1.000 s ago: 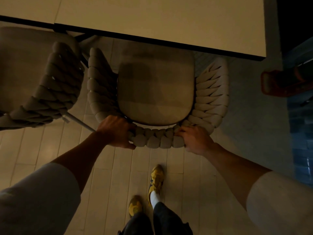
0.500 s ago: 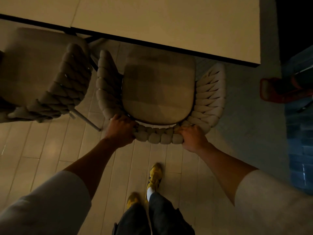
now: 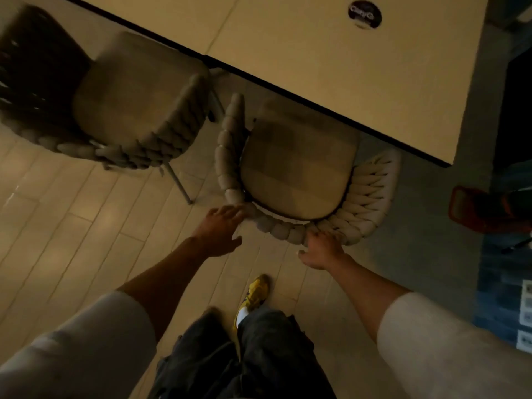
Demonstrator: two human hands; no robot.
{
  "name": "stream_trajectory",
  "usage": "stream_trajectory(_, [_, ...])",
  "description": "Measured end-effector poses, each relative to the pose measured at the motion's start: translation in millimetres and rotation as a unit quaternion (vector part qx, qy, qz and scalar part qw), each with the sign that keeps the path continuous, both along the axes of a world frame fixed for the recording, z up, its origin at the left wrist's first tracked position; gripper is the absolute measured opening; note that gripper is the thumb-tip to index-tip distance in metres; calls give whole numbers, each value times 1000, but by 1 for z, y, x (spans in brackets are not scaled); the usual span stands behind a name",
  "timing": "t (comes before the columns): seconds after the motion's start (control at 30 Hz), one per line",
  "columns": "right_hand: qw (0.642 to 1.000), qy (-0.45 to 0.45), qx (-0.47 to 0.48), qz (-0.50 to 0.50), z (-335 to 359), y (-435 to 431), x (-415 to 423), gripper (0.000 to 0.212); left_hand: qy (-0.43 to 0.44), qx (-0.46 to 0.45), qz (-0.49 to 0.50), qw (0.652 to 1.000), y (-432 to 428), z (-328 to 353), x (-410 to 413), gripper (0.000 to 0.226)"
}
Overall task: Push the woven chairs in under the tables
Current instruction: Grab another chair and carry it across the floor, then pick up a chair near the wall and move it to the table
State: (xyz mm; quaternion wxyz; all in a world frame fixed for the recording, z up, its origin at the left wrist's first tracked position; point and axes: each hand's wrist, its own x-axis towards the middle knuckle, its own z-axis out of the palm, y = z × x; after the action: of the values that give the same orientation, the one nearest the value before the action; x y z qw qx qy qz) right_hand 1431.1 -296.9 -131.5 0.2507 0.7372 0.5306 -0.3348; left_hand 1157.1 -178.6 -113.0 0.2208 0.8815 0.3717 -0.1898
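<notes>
**Chair push: hands flat on the back rail, seat only part way under**

Left to right. Second woven chair point(image 3: 135, 102) at far left sits angled, its seat just meeting the table point(image 3: 331, 53) edge; its near metal leg sticks out toward the chair I'm on. My left hand point(image 3: 218, 231) is open, fingers spread, tips touching the left end of the braided back rail. Woven chair point(image 3: 299, 168) in the middle: far edge of the seat tucked under the table edge, most of the cushion in the open. My right hand point(image 3: 322, 249) is also open, fingertips on the rail right of centre, palm off it. Neither hand closed on anything.

How I'd do it: push with both palms evenly, low on the rail, straight at the table edge. Uneven pressure would likely swing the chair left into the neighbour's leg. Keep my yellow shoe point(image 3: 256, 292) clear of the back legs. Red bin point(image 3: 483, 208) at right is well apart, no issue.
</notes>
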Motion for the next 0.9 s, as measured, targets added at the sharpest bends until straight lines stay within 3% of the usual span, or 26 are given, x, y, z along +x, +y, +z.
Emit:
stream_trajectory(0.07, [1000,-11,-22,-2,8,7,-15,82,18,-44,39,998,-12,5,-31,57])
stream_trajectory(0.2, [997,-46,-58,25,26,28,-60,77,39,-118,119,985,-48,9,-118,54])
stream_trajectory(0.4, [985,-95,-28,139,55,60,-171,53,30,-84,259,962,-84,18,-243,75])
stream_trajectory(0.63, [981,13,-4,195,94,107,-351,72,27,-48,296,954,-60,42,-368,96])
stream_trajectory(0.77, [968,5,-13,252,107,150,-449,83,29,-51,316,947,-43,58,-447,100])
stream_trajectory(0.9, [951,12,45,304,122,180,-522,85,45,-55,358,931,-35,68,-525,108])
